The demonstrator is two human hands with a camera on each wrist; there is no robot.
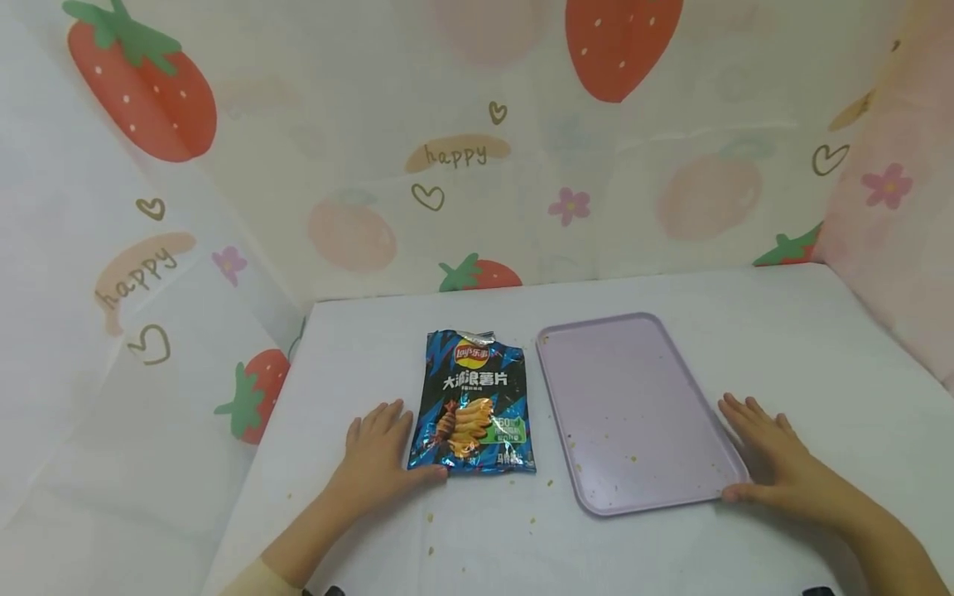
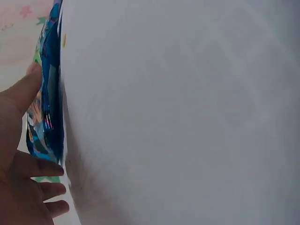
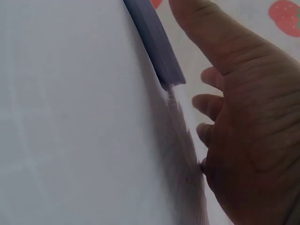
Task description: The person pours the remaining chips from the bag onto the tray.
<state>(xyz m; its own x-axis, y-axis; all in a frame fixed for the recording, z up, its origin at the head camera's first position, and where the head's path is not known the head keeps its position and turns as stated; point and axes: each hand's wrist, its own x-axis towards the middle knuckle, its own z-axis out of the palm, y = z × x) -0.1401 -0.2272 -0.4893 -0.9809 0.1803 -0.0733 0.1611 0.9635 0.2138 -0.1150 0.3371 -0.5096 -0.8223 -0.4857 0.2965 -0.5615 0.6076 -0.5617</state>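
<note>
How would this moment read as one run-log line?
left hand: beside chip bag | right hand: beside lilac tray | chip bag: printed side up | crumbs: on tray, table

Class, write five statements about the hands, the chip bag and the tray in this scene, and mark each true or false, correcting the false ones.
1. The chip bag is beside the left hand. True.
2. The right hand is by the near right corner of the tray. True.
3. Crumbs lie on the table. True.
4. The chip bag lies on the tray. False: it lies on the table, left of the tray.
5. The tray is bright green. False: it is pale purple.
</note>
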